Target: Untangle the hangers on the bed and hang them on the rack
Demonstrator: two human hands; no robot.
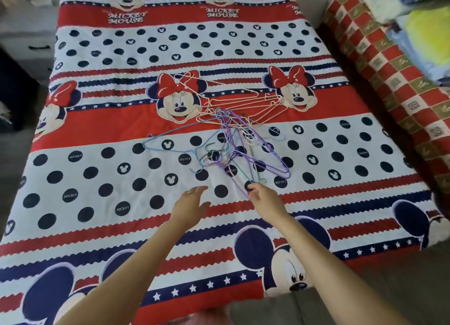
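Left edge: a drawer unit (26, 30), blurred and cut off. Left hand (191, 204) over the bed (97, 178), fingers extended, released, grasping nothing, ring on one finger. Right hand (264, 200) at 3 o'clock of it, fingertips pinching the near end of a purple hanger (237, 182). Hangers (233, 134) lie tangled at bed centre, 12 o'clock of the hands; individual count unclear, pink ones hard to separate from the print. Right edge: checked quilt (389, 64), partly cut off.

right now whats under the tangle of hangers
Only the patterned bedspread shows under the tangle of hangers; its dots and red stripes are visible through the thin wires. The right hand pinches the near end, hiding that small patch.
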